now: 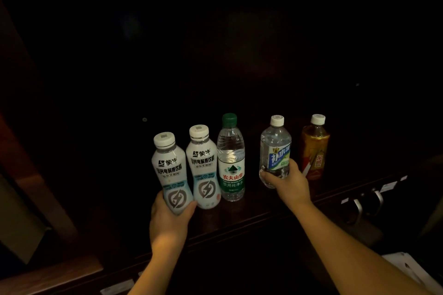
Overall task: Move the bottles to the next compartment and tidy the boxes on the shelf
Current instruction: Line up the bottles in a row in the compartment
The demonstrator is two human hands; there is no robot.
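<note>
Gripping low for lifting, the left hand [170,219] wraps a white bottle [171,172]; the right hand [287,181] wraps a clear bottle [275,151].

Dim shelf compartment; five bottles in a rough row on the dark shelf [251,213].

Left hand [167,218]: wrapped around the base of the leftmost white bottle [170,172], which tilts left.
Second white bottle [203,167]: same label, just right of the first, bases touching or nearly so.
Green-capped water bottle [231,160]: upright, just beside the second white one.
Right hand [287,182]: closed on the lower part of the clear blue-labelled bottle [275,148], white cap; whether it rests on the shelf cannot be told.
Amber tea bottle [315,146]: upright at far right, partly behind the right hand.
Metal handles [366,201] on the dark front at lower right.
</note>
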